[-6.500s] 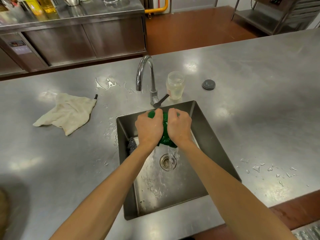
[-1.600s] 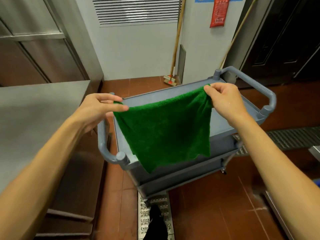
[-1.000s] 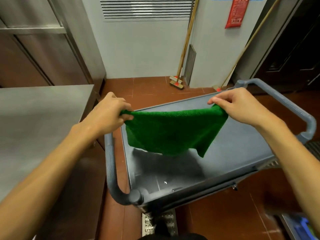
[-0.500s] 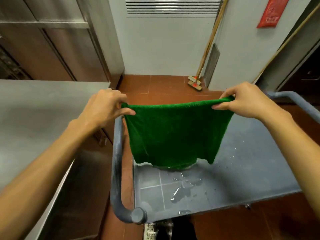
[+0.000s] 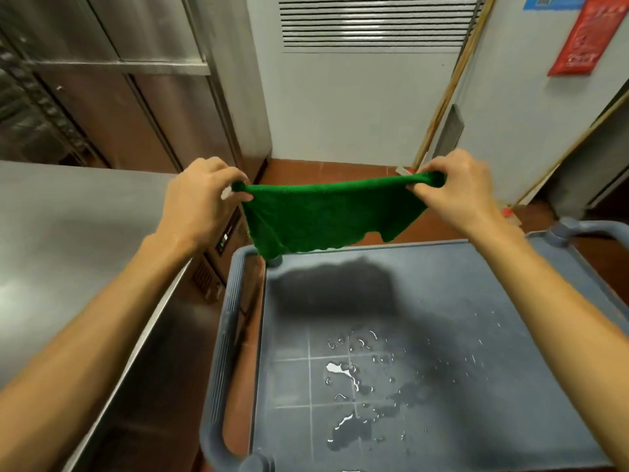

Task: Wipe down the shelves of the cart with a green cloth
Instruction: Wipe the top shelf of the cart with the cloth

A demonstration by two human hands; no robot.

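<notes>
Pinching green cloth [image 5: 326, 216] by top corners: left hand [image 5: 200, 199] and right hand [image 5: 456, 189], cloth stretched, hanging above far edge of grey cart's top shelf [image 5: 476, 301]; water droplets [image 5: 354, 379] on shelf.

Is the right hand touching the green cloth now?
Touching. The head view shows the right hand pinching the green cloth at its upper corner.

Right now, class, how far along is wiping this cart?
Done: the green cloth is spread out at the cart. In hand: left hand and right hand pinch its top corners above the top shelf. Left: puddles lie unwiped there; lower shelves are out of view.
</notes>
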